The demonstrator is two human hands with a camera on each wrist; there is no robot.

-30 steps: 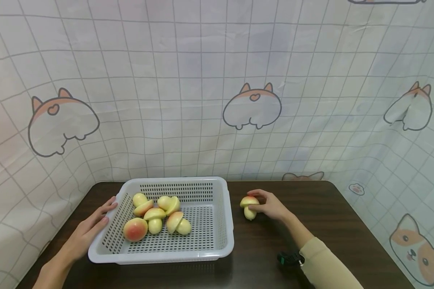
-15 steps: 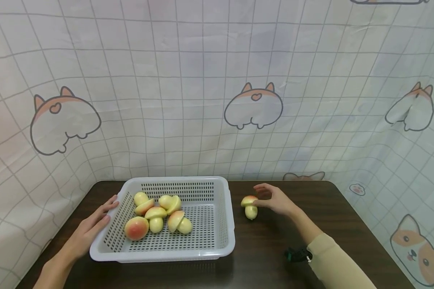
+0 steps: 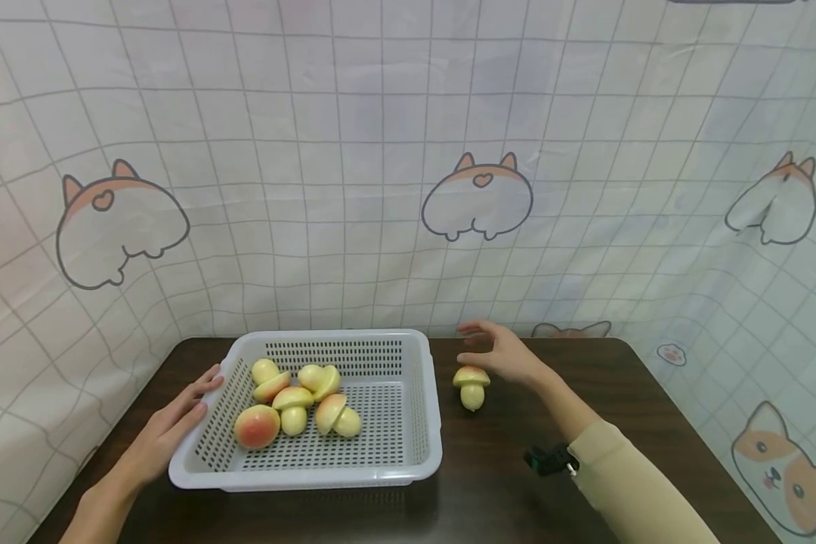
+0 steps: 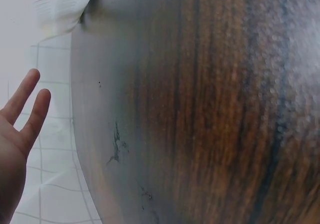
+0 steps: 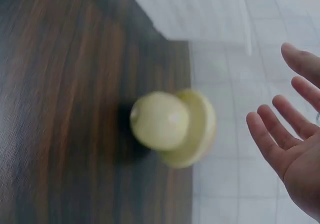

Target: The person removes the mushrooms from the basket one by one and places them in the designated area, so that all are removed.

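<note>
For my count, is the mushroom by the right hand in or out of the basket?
Out: the mushroom rests on the table, beside the basket.

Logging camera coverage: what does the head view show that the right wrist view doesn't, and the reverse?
Head only: the left hand at the basket, the mushroom-shaped pieces inside, the beige sleeve.
Right wrist only: the palm of the right hand.
Both: that hand, the loose mushroom-shaped piece, the dark table, the gridded cloth, and the basket.
</note>
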